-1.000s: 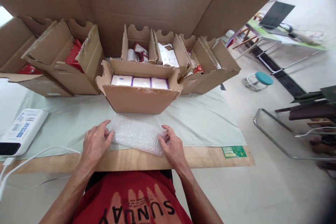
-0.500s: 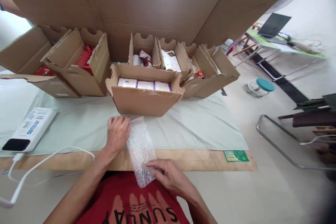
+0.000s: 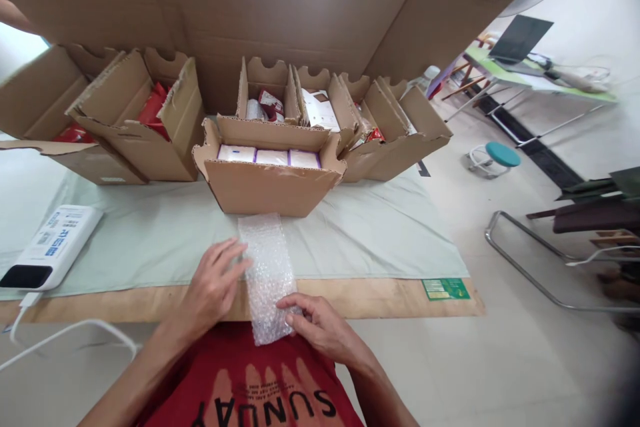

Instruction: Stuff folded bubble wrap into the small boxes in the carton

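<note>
A strip of clear bubble wrap [image 3: 265, 265] lies lengthwise on the pale green cloth [image 3: 375, 233], running from the front cardboard box toward me and hanging over the table edge. My left hand [image 3: 213, 287] rests on its left side with fingers stretched flat. My right hand [image 3: 313, 323] pinches the near end of the wrap at the table edge. Just beyond stands an open cardboard box [image 3: 270, 173] holding three white packs with purple edges.
More open cardboard boxes [image 3: 130, 120] with red packets line the back, under a large cardboard sheet [image 3: 280, 7]. A white device [image 3: 50, 247] with a cable lies at the left. A green sticker [image 3: 445, 288] marks the wooden table edge. Stool and metal frames stand at the right.
The bubble wrap was turned from lying crosswise to lengthwise. My right hand came to its near end, and my left hand slid down its left side and flattened.
</note>
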`<action>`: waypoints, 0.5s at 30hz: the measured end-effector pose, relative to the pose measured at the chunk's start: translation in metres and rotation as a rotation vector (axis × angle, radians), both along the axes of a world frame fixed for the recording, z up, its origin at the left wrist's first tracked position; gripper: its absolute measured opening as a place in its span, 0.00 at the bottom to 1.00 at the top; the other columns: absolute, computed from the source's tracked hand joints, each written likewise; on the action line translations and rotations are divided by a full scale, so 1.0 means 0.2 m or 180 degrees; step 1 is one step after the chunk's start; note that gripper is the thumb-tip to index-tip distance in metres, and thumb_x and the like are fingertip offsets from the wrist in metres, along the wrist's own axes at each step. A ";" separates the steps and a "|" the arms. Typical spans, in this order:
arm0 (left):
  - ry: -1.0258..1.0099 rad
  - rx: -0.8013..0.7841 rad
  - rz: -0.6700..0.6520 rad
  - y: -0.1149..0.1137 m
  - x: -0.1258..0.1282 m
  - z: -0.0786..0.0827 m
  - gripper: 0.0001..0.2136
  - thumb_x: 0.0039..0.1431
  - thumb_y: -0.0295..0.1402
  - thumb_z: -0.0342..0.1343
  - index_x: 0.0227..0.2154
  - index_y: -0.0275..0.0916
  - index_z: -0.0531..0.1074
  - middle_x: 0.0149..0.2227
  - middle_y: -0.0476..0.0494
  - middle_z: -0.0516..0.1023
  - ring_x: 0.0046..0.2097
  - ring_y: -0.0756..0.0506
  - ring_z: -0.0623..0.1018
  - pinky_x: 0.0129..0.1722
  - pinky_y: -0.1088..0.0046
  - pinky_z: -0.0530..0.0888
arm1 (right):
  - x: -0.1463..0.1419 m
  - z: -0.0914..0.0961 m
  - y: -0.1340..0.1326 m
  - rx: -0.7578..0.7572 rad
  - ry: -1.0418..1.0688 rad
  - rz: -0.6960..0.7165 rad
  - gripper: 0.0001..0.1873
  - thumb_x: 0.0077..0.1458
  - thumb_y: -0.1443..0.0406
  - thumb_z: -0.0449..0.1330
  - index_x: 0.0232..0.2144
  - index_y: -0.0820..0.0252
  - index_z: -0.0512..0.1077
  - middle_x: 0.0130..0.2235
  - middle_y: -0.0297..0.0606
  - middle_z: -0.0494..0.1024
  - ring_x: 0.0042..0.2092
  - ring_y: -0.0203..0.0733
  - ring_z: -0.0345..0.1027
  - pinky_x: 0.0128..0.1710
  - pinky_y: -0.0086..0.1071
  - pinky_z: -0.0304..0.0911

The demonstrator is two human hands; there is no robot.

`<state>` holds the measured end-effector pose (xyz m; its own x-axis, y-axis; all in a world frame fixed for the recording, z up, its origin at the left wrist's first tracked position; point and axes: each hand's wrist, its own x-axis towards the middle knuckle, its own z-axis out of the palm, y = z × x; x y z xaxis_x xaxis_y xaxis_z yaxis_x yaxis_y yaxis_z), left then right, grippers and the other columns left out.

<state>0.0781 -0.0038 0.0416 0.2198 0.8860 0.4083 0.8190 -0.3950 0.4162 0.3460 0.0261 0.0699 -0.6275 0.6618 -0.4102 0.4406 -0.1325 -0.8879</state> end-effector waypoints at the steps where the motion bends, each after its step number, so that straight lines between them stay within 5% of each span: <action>1: -0.0021 -0.0075 -0.0212 -0.07 0.00 0.00 0.24 0.59 0.15 0.46 0.52 0.41 0.74 0.63 0.38 0.73 0.69 0.36 0.64 0.65 0.50 0.67 | 0.00 -0.01 0.00 -0.0188 0.0124 -0.0077 0.14 0.61 0.64 0.57 0.46 0.58 0.79 0.32 0.33 0.80 0.31 0.36 0.71 0.33 0.29 0.62; 4: 0.0009 -0.0321 -0.0627 -0.22 0.03 0.01 0.27 0.56 0.14 0.46 0.55 0.41 0.72 0.65 0.39 0.71 0.71 0.37 0.60 0.67 0.50 0.66 | -0.01 -0.03 -0.01 -0.0775 0.0479 -0.0353 0.14 0.61 0.59 0.60 0.45 0.59 0.77 0.29 0.32 0.78 0.28 0.33 0.68 0.27 0.25 0.59; 8: -0.0022 -0.0183 -0.0695 -0.26 0.09 0.01 0.21 0.61 0.22 0.53 0.57 0.40 0.72 0.59 0.37 0.76 0.66 0.37 0.69 0.64 0.51 0.69 | -0.05 -0.07 -0.03 -0.1374 0.0902 -0.0886 0.23 0.57 0.50 0.65 0.45 0.61 0.74 0.27 0.34 0.79 0.26 0.33 0.68 0.20 0.22 0.56; 13: -0.0761 -0.0032 -0.0062 -0.21 0.14 -0.02 0.12 0.65 0.22 0.52 0.47 0.40 0.75 0.43 0.42 0.83 0.49 0.44 0.81 0.52 0.65 0.76 | -0.01 -0.06 -0.05 -0.1662 0.1368 -0.0880 0.32 0.53 0.45 0.67 0.51 0.62 0.71 0.35 0.41 0.80 0.30 0.37 0.73 0.21 0.25 0.60; 15: -0.1068 -0.0313 0.0306 -0.20 0.15 -0.02 0.08 0.66 0.25 0.53 0.43 0.40 0.76 0.39 0.44 0.83 0.43 0.46 0.82 0.44 0.70 0.77 | 0.03 -0.04 -0.03 -0.1284 0.1200 -0.0807 0.34 0.53 0.48 0.69 0.55 0.59 0.70 0.35 0.38 0.79 0.30 0.36 0.71 0.23 0.26 0.60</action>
